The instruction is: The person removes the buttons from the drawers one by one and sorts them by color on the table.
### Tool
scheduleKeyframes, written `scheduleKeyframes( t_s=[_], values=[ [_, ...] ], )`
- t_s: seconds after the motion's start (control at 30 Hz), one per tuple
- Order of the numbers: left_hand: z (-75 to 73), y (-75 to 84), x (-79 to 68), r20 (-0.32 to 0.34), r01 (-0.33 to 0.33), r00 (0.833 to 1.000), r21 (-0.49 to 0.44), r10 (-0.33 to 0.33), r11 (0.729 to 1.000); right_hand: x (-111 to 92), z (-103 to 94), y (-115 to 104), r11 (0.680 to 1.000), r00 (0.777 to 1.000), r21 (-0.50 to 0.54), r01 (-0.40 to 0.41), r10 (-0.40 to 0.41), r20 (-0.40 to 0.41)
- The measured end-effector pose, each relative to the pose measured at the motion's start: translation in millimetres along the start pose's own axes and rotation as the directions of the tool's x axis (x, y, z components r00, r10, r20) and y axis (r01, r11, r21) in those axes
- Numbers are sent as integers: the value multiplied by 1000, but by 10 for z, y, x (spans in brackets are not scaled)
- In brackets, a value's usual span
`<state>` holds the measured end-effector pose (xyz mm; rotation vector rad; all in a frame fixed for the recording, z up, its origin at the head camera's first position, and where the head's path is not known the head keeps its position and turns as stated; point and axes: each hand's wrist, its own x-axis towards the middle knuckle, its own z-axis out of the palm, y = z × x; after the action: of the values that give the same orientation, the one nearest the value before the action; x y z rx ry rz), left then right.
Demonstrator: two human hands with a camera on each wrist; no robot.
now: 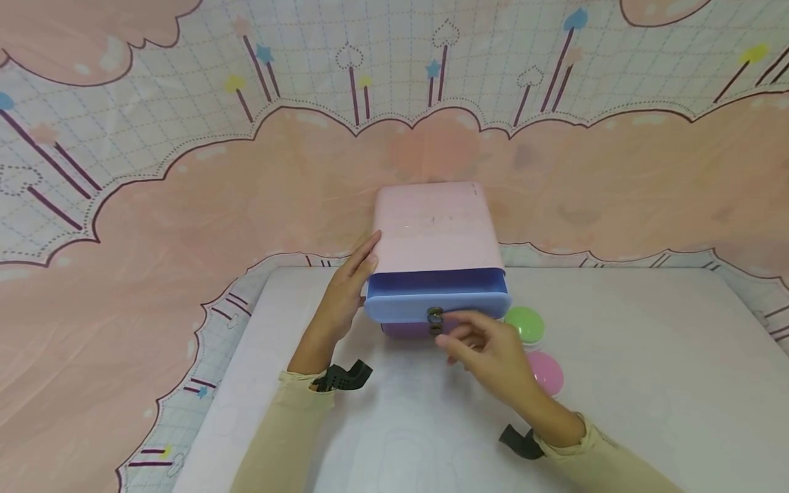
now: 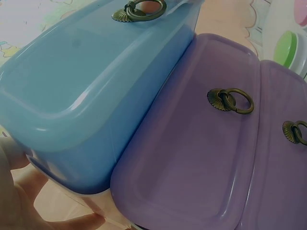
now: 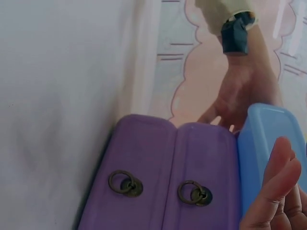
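Note:
A small chest of drawers with a pale pink casing [image 1: 434, 226] stands on the white table. Its top light-blue drawer [image 1: 401, 308] is pulled partway out, and the inside of the drawer shows dark blue. Beneath it are two closed purple drawers [image 2: 192, 129], each with a brass ring handle [image 2: 240, 101]. My left hand [image 1: 342, 294] lies along the casing's left side, fingers extended against it. At the front, my right hand [image 1: 493, 349] has its index fingertip hooked in the blue drawer's ring handle [image 1: 435, 315]; the thumb stands apart, below.
Right of the chest sit a round container with a green lid [image 1: 524, 324] and another with a pink lid [image 1: 546, 373], the latter partly behind my right hand. A patterned pink-and-white cloth [image 1: 308, 178] hangs behind the white table [image 1: 647, 342].

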<state>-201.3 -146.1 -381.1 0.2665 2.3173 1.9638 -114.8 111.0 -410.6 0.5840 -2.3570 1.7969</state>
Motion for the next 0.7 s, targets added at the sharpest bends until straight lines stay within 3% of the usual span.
scheduleKeyframes(
  t_s=[0.2, 0.7],
  values=[
    [-8, 4, 7, 1, -7, 1000, 0, 7, 1000, 44, 67, -1, 998, 999, 27, -50, 50, 13],
    [-8, -2, 13, -5, -6, 1000, 6, 6, 1000, 158, 120, -18, 996, 997, 59, -74, 74, 6]
  ],
)
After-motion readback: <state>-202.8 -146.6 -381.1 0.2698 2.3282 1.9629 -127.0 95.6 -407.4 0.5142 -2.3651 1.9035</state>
